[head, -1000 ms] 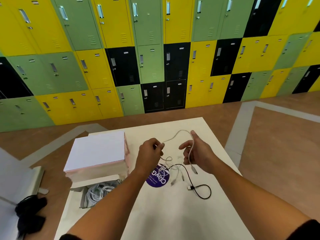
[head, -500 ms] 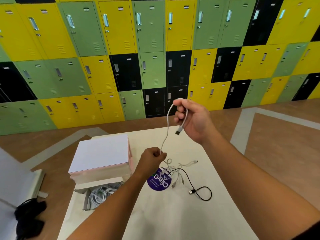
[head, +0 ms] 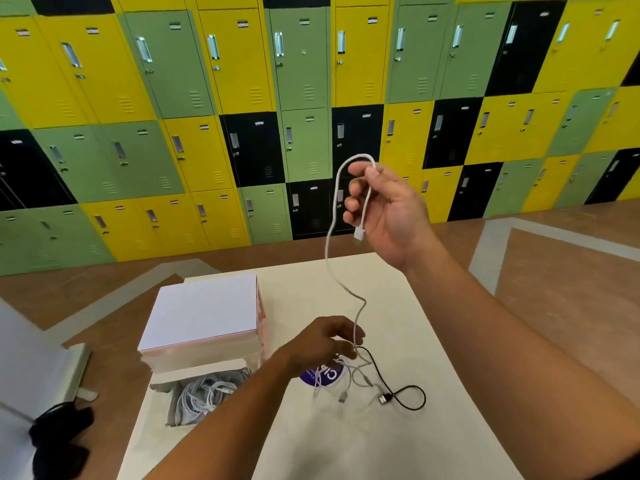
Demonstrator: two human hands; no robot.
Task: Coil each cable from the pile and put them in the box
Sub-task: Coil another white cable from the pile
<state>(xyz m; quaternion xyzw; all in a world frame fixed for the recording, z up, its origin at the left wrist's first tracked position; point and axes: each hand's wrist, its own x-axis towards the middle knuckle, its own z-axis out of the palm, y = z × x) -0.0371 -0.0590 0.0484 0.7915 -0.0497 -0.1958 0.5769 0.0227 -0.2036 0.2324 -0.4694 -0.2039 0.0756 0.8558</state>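
Note:
My right hand (head: 384,216) is raised above the table and holds the end of a white cable (head: 330,244) looped over its fingers, the plug hanging by the palm. The cable runs down to my left hand (head: 325,344), whose fingers pinch it just above the pile of cables (head: 360,379) on the white table (head: 346,438). A black cable (head: 405,398) with a USB plug lies at the right of the pile. The open box (head: 204,396) at the left holds several coiled white cables.
The box's white lid (head: 204,310) stands raised behind the box. A purple round sticker (head: 320,375) lies under the pile. A black object (head: 59,441) sits on the floor at the left. Coloured lockers line the far wall.
My right hand has lifted the white cable's end higher, pulling it out of the pile. My left hand stayed low at the pile and now pinches the cable lower down.

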